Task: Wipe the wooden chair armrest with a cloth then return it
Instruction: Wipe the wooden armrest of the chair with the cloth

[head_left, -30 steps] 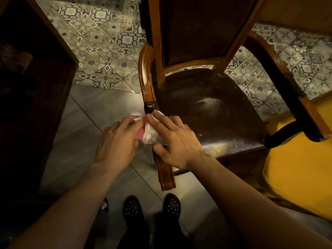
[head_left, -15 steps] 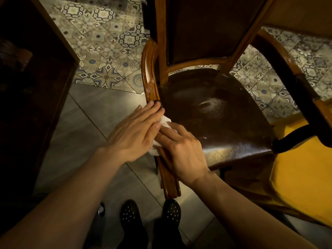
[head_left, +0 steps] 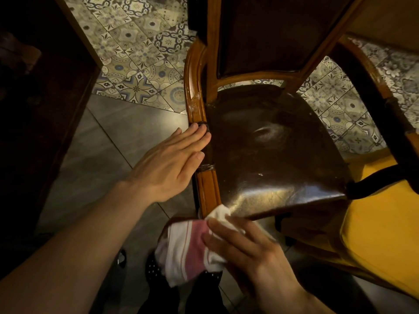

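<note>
Our right hand (head_left: 247,252) is closed on the cloth (head_left: 190,248), pinching it between thumb and fingers. The cloth is white with a pink stripe, and it hangs down loose to the left of this hand. Its top corner touches the near end of the wooden armrest (head_left: 207,189). Our left hand (head_left: 172,164) lies flat and open, fingers together, with the fingertips resting on the dark wrapped part of the armrest, farther away than the right hand. The armrest is long and thin. It runs from us straight away, then bends up to the chair back (head_left: 272,35). Right of both hands is the dark shiny seat (head_left: 272,143). A yellow cushion (head_left: 385,234) sits past the seat. Under the cloth we see our black shoes (head_left: 154,268) on the grey floor (head_left: 108,143).
</note>
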The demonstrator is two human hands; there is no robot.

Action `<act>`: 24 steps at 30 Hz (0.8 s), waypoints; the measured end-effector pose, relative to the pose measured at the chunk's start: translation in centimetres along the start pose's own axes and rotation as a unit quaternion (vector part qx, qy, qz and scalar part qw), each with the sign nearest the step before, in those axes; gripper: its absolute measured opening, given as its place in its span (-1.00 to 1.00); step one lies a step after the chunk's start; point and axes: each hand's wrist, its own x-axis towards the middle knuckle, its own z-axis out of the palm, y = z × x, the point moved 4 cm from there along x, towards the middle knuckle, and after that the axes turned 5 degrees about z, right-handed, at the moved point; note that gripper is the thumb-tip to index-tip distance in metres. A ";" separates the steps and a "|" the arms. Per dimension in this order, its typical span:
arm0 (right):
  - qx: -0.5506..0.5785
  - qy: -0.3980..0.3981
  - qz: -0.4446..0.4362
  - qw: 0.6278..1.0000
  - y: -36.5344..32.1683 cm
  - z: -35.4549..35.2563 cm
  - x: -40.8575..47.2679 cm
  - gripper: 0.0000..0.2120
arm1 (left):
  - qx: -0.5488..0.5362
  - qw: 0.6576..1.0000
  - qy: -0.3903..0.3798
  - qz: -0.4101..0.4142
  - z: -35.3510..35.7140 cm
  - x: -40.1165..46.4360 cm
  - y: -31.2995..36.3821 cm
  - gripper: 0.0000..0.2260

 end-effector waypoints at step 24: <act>-0.009 -0.011 0.035 0.999 2.2 -2.0 9.5 -0.56 | -0.049 0.998 0.050 -0.003 0.4 0.0 0.0 -0.53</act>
